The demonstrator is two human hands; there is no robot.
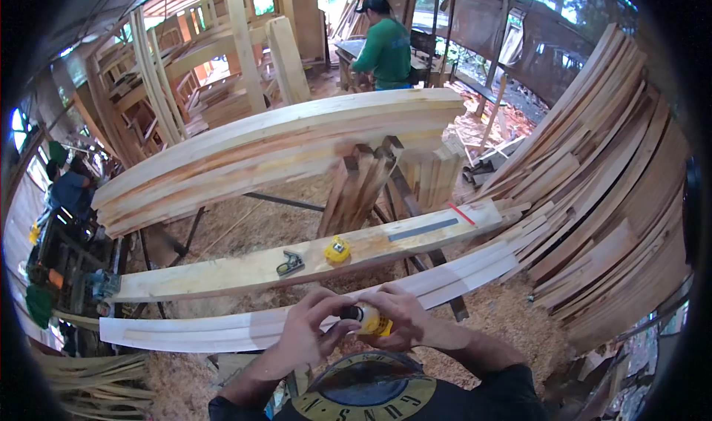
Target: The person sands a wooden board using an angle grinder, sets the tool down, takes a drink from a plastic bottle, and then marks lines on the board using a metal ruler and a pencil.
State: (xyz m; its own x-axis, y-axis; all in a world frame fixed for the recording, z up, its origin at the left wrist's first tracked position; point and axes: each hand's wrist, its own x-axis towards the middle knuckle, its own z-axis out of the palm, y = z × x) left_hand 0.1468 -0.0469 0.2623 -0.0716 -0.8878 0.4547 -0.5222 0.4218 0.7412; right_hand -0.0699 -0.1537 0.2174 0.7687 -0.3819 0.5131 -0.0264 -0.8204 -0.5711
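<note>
My left hand (315,323) is closed, with its fingers at the dark end of a small yellow-and-white bottle-like thing (373,321). My right hand (404,316) wraps round its yellow body; its exact kind is hard to make out. Both hands are close to my chest, above a pale, narrow board (200,333). Beyond them, a thicker plank (222,274) bears a small dark metal hand tool (290,263), a yellow tape measure (337,250), a flat grey metal rule (423,229) and a thin red stick like a pencil (462,213).
A large stack of planks (282,143) lies across the middle. Long boards (593,169) are heaped at the right. A co-worker in green (389,54) stands at the back, another person (70,187) at the far left. Wood shavings (512,324) cover the floor.
</note>
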